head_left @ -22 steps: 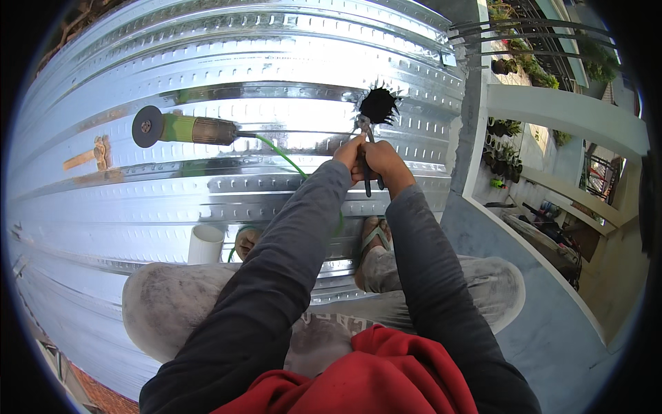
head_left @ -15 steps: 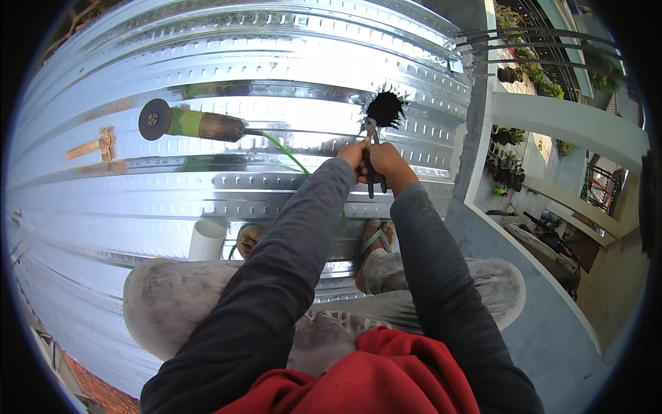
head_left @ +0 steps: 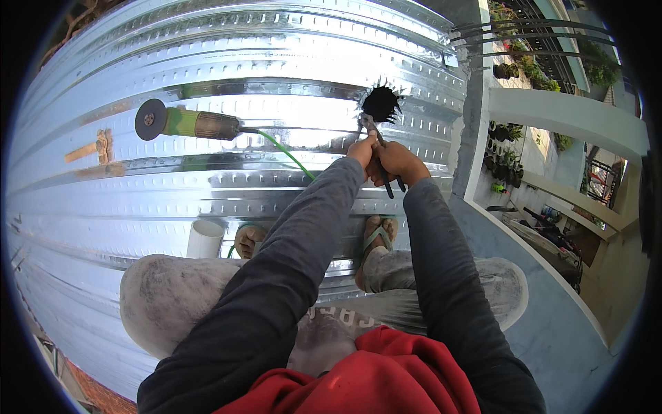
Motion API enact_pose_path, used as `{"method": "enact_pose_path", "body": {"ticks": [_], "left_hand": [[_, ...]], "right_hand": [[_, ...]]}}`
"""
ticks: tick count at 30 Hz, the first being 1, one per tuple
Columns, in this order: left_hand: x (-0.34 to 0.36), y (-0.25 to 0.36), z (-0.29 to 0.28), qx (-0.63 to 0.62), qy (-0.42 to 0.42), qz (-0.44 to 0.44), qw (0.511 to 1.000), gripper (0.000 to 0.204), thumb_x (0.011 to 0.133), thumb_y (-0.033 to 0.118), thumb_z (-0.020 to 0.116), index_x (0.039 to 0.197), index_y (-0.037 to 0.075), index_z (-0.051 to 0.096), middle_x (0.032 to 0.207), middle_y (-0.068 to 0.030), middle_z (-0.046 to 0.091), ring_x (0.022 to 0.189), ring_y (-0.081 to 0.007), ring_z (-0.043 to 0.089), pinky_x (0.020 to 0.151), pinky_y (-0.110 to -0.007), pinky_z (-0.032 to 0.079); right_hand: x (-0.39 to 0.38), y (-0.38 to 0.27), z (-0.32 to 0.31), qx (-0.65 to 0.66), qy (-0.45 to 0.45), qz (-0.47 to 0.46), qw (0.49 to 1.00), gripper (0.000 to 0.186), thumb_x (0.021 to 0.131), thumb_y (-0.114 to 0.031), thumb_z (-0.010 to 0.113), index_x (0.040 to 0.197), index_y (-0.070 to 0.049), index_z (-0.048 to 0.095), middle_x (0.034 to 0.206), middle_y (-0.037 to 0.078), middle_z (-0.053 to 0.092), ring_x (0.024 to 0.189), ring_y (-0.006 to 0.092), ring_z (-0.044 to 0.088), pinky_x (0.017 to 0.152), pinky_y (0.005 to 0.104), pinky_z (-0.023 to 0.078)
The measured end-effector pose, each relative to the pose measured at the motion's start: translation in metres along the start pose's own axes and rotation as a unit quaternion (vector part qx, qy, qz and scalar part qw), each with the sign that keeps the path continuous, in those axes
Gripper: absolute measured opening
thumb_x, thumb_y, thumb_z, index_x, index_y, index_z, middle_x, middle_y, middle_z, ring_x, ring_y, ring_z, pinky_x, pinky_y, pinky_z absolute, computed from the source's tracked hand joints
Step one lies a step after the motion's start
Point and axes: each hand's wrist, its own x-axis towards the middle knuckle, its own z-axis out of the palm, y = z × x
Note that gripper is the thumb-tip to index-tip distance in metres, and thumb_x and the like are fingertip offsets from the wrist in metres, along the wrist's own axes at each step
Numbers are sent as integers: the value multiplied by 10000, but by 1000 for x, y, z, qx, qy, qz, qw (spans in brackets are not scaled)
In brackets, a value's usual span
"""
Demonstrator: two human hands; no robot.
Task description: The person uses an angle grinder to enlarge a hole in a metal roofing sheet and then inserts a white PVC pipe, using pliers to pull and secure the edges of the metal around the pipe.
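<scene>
My left hand (head_left: 362,152) and my right hand (head_left: 396,162) are closed together around dark metal pliers (head_left: 387,185), whose jaws are at the lower-left edge of a jagged black hole (head_left: 380,105) in the ribbed galvanized sheet (head_left: 296,62). Bent metal tabs fringe the hole. Left of my hands, a green angle grinder (head_left: 181,121) with a dark disc lies on the sheet, its green cord (head_left: 279,147) running under my left sleeve.
A hammer (head_left: 100,146) lies at the far left, and a white pipe (head_left: 205,239) near my left foot. My sandalled feet (head_left: 378,238) are on the sheet. To the right, a concrete edge (head_left: 470,172) borders a drop to a lower area with plants (head_left: 507,148) and beams.
Both my hands and the pliers' handles have shifted to the right relative to the hole, while the jaws stay at its lower-left edge, so the pliers now lean more diagonally.
</scene>
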Motion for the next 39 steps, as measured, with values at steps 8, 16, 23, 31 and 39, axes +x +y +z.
{"method": "enact_pose_path", "body": {"ticks": [8,16,23,31,39], "left_hand": [[-16,7,17,68,20,17,997,421,996,514,629,843,123,638,799,-10,620,682,-179,599,547,-337,467],[8,-8,9,50,8,41,998,370,1009,454,645,1009,84,653,852,-45,653,743,-200,645,674,-400,518],[16,-7,17,127,42,49,990,506,936,471,724,1081,-7,645,936,-104,667,837,-234,670,715,-418,554],[0,-6,13,441,174,131,871,628,881,537,669,1048,-67,701,987,-213,710,879,-294,713,763,-438,556],[6,6,-18,469,199,127,851,617,840,569,718,925,-42,731,903,-180,718,784,-297,709,749,-436,549]], "right_hand": [[20,25,-7,-109,39,-72,991,567,1081,-398,433,1016,130,628,846,206,724,651,298,740,576,412,636],[6,24,-17,-74,-13,-63,995,484,1081,-373,447,1089,82,613,918,188,716,722,281,747,601,380,639],[13,43,-5,-31,0,-102,994,389,1074,-307,479,1050,60,607,812,136,686,618,224,685,521,354,569],[2,54,46,2,170,-262,950,291,1002,-194,533,985,68,658,782,147,704,591,221,674,533,361,516],[-2,38,75,214,111,-143,960,327,989,-214,594,1049,105,628,813,169,714,629,223,712,540,343,536]]}}
